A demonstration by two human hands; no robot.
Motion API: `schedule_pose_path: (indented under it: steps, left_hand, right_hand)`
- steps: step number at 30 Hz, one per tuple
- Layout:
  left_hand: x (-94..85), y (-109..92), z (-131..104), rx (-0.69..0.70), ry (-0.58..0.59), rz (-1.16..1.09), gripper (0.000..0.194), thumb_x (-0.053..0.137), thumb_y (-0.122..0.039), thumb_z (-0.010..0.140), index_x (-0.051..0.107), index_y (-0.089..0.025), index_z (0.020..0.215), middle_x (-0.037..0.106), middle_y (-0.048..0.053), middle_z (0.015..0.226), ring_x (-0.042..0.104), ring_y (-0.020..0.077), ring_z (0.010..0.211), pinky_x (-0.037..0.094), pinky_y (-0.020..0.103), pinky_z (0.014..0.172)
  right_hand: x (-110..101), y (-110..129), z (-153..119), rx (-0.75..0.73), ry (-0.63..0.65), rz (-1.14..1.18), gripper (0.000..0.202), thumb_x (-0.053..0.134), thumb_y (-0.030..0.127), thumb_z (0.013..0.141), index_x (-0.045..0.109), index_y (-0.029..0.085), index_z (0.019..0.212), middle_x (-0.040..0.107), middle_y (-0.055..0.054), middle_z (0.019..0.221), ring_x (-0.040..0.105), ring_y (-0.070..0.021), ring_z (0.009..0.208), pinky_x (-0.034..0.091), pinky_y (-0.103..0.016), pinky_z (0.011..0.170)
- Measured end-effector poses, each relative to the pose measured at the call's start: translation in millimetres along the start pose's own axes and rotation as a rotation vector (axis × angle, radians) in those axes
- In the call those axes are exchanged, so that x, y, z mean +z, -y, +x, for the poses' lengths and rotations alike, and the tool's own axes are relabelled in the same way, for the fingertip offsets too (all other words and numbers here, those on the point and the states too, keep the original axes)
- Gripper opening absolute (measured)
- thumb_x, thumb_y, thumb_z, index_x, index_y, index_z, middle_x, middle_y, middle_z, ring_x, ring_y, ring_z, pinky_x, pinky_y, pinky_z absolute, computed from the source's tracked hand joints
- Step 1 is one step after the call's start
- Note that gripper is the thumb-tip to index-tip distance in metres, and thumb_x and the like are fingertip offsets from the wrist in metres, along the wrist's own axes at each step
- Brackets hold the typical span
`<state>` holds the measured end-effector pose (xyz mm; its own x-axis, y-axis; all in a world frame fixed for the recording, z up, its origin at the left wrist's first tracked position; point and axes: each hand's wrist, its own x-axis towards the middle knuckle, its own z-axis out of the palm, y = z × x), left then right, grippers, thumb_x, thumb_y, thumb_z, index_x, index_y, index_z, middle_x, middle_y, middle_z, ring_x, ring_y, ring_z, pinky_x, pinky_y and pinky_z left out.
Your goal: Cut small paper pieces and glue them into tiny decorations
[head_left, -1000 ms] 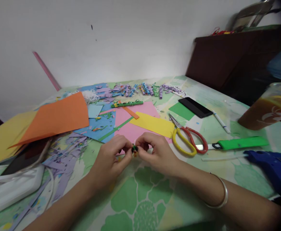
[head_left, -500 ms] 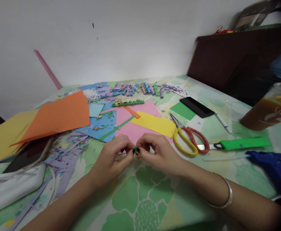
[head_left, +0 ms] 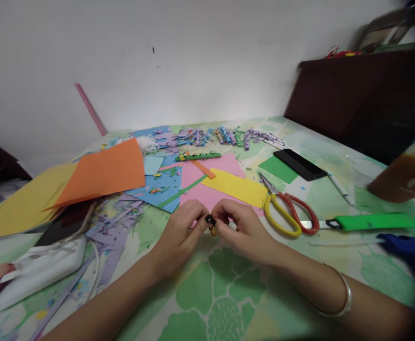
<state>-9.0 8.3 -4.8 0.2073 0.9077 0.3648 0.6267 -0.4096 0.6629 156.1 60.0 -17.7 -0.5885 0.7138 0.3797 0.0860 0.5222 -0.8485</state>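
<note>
In the middle of the head view, my left hand [head_left: 184, 229] and my right hand [head_left: 245, 229] meet with fingertips pinched together, dark nails showing. Between them is a tiny piece, mostly hidden; an orange-brown bit [head_left: 212, 230] shows under the fingertips. Just beyond the hands lie a pink sheet [head_left: 193, 187], a yellow paper rectangle [head_left: 236, 186] and a thin green paper strip [head_left: 184, 191]. Scissors [head_left: 285, 213] with one yellow and one red handle rest open to the right of my right hand.
A green rolled paper tube [head_left: 198, 156] lies at the back, before several decorated rolls [head_left: 225, 136]. Left are an orange sheet [head_left: 104, 170] and purple scraps [head_left: 113, 237]. Right are a green cutter [head_left: 376, 221], a black phone-like slab [head_left: 300, 164], a blue tool [head_left: 410, 251] and a drink cup [head_left: 402, 177].
The view has shifted, so everything sits farther right and slightly lower. The hands keep their pinch; the green bit seen between the fingertips is no longer visible. Another person's hand appears at the left edge.
</note>
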Motion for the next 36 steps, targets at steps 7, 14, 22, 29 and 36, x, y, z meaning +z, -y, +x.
schedule_pose_path:
  steps: [7,14,22,29,36]
  left_hand:
    - [2.7,3.7,0.4,-0.033,-0.040,-0.142,0.025,0.042,-0.026,0.094,0.049,-0.020,0.071,0.050,0.000,0.071,0.048,0.0155,0.069,0.036,0.028,0.062]
    - [6.8,1.5,-1.7,-0.074,-0.087,-0.232,0.023,0.046,-0.024,0.091,0.050,-0.020,0.069,0.049,0.000,0.070,0.047,0.0158,0.069,0.037,0.028,0.060]
    - [2.3,7.7,2.4,-0.079,-0.086,-0.311,0.024,0.050,-0.029,0.090,0.053,-0.019,0.069,0.050,0.000,0.070,0.048,0.0154,0.068,0.038,0.027,0.061]
    - [2.1,17.9,3.6,-0.191,-0.082,-0.572,0.028,0.058,-0.045,0.086,0.061,-0.019,0.076,0.053,0.001,0.074,0.051,0.0138,0.064,0.044,0.027,0.059]
    - [2.5,15.2,2.6,-0.234,-0.044,-0.564,0.021,0.062,-0.039,0.085,0.064,-0.019,0.078,0.056,0.003,0.078,0.057,0.0162,0.073,0.050,0.029,0.066]
  right_hand:
    - [0.5,3.5,-0.3,-0.049,0.010,-0.015,0.007,0.050,0.015,0.083,0.053,0.017,0.078,0.051,0.002,0.069,0.045,-0.0102,0.062,0.036,-0.023,0.057]
    - [2.3,5.1,-2.5,-0.108,-0.004,-0.069,0.007,0.049,0.015,0.083,0.051,0.018,0.077,0.051,0.002,0.070,0.046,-0.0107,0.063,0.035,-0.023,0.056]
    - [-1.8,11.0,0.7,-0.074,-0.006,-0.058,0.008,0.048,0.016,0.084,0.052,0.018,0.079,0.053,0.001,0.073,0.048,-0.0114,0.065,0.038,-0.023,0.058]
    - [-15.8,3.1,9.7,0.059,-0.141,0.152,0.010,0.051,0.022,0.084,0.060,0.018,0.083,0.060,-0.001,0.078,0.053,-0.0133,0.071,0.043,-0.026,0.064]
    - [-18.2,15.0,5.6,-0.040,-0.025,-0.047,0.007,0.061,0.022,0.084,0.063,0.017,0.086,0.063,-0.002,0.079,0.056,-0.0134,0.072,0.044,-0.026,0.065]
